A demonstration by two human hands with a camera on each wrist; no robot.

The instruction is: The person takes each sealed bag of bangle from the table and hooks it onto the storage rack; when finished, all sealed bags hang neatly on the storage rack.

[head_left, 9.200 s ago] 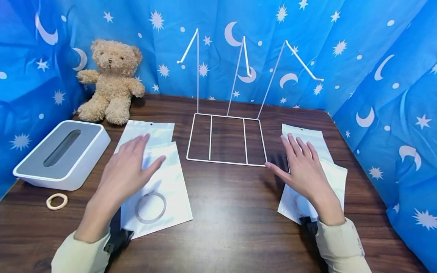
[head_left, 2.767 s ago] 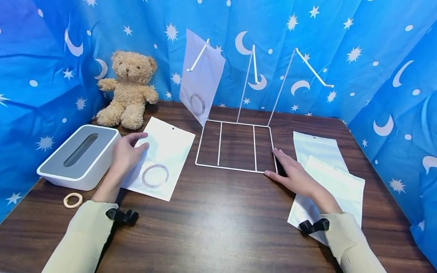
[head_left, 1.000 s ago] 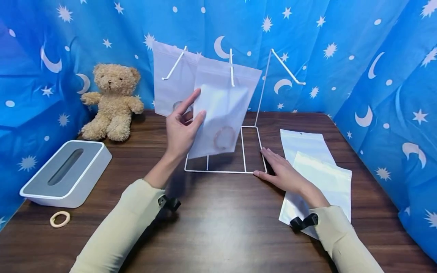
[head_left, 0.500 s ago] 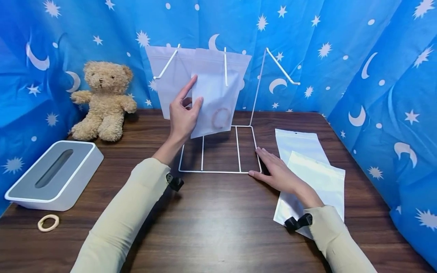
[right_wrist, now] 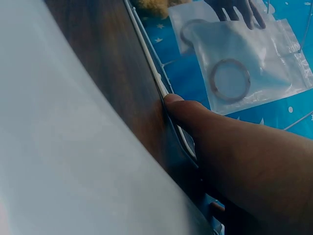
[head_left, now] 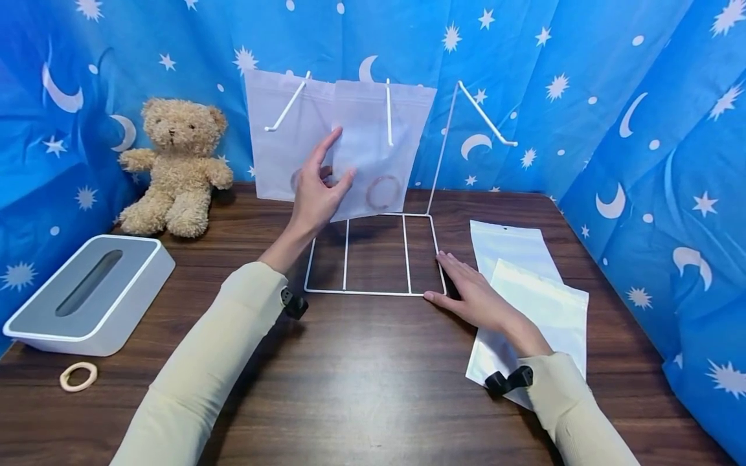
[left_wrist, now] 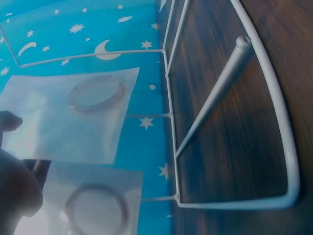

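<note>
My left hand (head_left: 315, 197) pinches the left edge of a white zip bag (head_left: 373, 155) with a ring-shaped thing (head_left: 383, 192) inside. That bag hangs at the middle hook (head_left: 389, 113) of a white wire display rack (head_left: 375, 293). Beside it, another zip bag (head_left: 268, 142) hangs on the left hook (head_left: 287, 103), partly hidden by my hand. Both bags and their rings show in the left wrist view, the held one (left_wrist: 54, 132) above. My right hand (head_left: 484, 301) rests with straight fingers on the right front corner of the rack's base, its thumb (right_wrist: 183, 108) on the wire.
Two white zip bags (head_left: 539, 310) overlap on the table under and beside my right forearm. The right hook (head_left: 486, 113) carries nothing. At left are a white tissue box (head_left: 140, 285), a wooden ring (head_left: 78, 377) and a teddy bear (head_left: 180, 168). A blue curtain (head_left: 559, 39) stands behind.
One bag has gone from the left of the table to the left hook; another was lifted to the middle hook and has moved slightly back. My right hand has settled on the rack's base.
</note>
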